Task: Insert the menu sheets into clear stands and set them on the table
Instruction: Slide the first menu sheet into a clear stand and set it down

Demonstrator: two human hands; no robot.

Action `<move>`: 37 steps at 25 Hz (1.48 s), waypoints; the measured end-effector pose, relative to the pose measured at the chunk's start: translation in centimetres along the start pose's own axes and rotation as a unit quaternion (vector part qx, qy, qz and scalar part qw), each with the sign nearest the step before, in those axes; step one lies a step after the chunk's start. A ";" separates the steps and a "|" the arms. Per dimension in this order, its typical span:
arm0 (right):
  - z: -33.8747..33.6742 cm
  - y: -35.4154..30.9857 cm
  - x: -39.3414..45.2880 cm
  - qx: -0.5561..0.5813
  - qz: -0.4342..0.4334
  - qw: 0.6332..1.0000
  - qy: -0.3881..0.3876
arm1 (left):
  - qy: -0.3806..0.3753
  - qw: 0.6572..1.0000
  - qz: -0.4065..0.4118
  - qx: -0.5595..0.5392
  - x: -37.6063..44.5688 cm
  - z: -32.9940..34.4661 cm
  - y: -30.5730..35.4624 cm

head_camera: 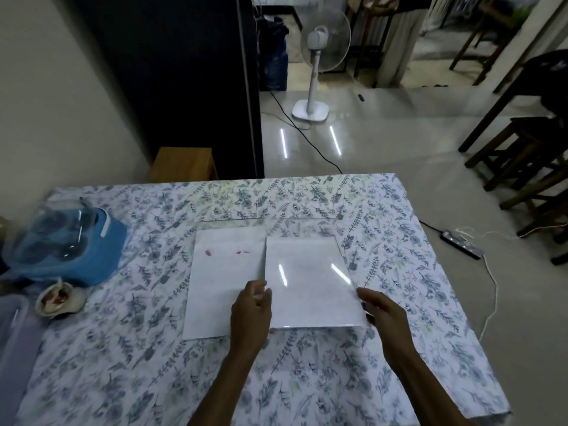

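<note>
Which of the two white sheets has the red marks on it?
The left sheet, lying flat on the floral tablecloth. The glossy right one, held between both hands, shows only light reflections.

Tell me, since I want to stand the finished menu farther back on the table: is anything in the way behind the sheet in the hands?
Nothing visible blocks it. The left hand and right hand hold the glossy sheet; beyond it the floral tablecloth lies bare. The blue container sits far left.
</note>
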State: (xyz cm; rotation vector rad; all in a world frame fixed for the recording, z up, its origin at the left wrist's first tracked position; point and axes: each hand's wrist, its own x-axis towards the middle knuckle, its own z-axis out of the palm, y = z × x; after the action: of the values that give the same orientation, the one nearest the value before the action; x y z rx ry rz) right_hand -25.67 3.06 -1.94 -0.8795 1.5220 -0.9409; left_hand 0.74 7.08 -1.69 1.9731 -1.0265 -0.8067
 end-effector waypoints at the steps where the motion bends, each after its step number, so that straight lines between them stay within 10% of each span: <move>1: -0.3 0.0 -0.8 0.019 0.003 1.000 0.000 | -0.006 1.000 0.015 -0.013 -0.4 -0.6 -0.1; 15: -3.6 -2.0 -6.5 0.010 0.002 1.000 0.005 | -0.080 0.961 -0.034 -0.261 -4.4 -2.8 0.2; 37: 0.0 -10.6 12.2 -0.158 -0.217 0.959 -0.088 | 0.070 0.993 0.078 -0.059 9.1 3.9 10.0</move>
State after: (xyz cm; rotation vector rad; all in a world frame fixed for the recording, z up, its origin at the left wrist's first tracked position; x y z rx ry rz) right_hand -26.85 -12.32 2.82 -1.5339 1.3689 -0.9067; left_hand -1.77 -5.93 3.01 1.7990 -1.0126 -0.6202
